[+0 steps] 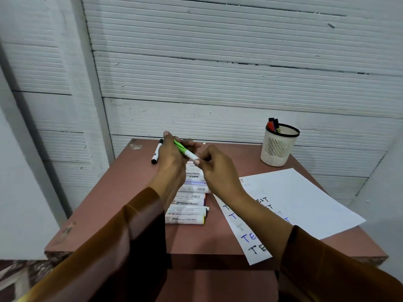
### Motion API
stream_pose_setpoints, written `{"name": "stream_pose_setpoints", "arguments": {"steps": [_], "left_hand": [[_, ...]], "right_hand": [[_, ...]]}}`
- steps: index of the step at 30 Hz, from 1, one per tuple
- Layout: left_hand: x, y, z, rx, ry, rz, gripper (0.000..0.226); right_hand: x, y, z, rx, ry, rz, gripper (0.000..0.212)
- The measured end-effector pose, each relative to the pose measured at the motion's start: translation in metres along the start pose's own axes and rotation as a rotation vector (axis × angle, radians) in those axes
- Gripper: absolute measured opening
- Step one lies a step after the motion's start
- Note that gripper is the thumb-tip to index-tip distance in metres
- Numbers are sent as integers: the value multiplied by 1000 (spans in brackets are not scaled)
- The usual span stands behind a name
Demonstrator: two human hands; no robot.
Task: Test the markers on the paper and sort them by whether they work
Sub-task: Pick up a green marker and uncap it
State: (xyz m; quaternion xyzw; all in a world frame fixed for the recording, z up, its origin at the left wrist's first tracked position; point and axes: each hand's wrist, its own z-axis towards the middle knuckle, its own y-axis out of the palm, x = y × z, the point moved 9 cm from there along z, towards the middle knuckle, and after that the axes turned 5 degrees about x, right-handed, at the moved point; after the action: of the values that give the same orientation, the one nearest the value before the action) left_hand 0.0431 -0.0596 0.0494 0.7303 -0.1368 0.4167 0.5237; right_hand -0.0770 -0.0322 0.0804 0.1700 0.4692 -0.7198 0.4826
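Observation:
A slim green-capped marker with a white barrel is held above the table by both hands. My left hand grips its green cap end. My right hand pinches the white barrel end between thumb and fingers. Below the hands lies a row of several white whiteboard markers, side by side. The white paper lies to the right, with "TEST" and "T" written on it in black and blue. My right forearm covers part of the writing.
A black-capped slim marker lies alone at the table's far left. A white mesh pen cup with a few markers in it stands at the far right. The reddish table is small, against a white ribbed wall.

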Motion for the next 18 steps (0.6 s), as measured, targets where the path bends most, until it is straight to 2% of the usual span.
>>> {"name": "stream_pose_setpoints", "arguments": {"steps": [2,4,7,11,16,18], "left_hand": [[7,-5,2,-21,56,99,44],[17,-8,4,-68,107,259,44],[39,-22,9,-49,192,443,45],[67,-71,24,161,288,564,45],[54,-122,39,263,287,770,45],[50,-128,34,264,337,861,39]], "right_hand": [[7,6,3,-67,126,130,10],[12,10,4,-110,169,152,7],[13,11,1,-109,96,9,4],[16,30,-14,-211,10,-189,16],[15,47,-27,-267,-87,-414,19],[13,51,-29,-271,-118,-462,20]]}}
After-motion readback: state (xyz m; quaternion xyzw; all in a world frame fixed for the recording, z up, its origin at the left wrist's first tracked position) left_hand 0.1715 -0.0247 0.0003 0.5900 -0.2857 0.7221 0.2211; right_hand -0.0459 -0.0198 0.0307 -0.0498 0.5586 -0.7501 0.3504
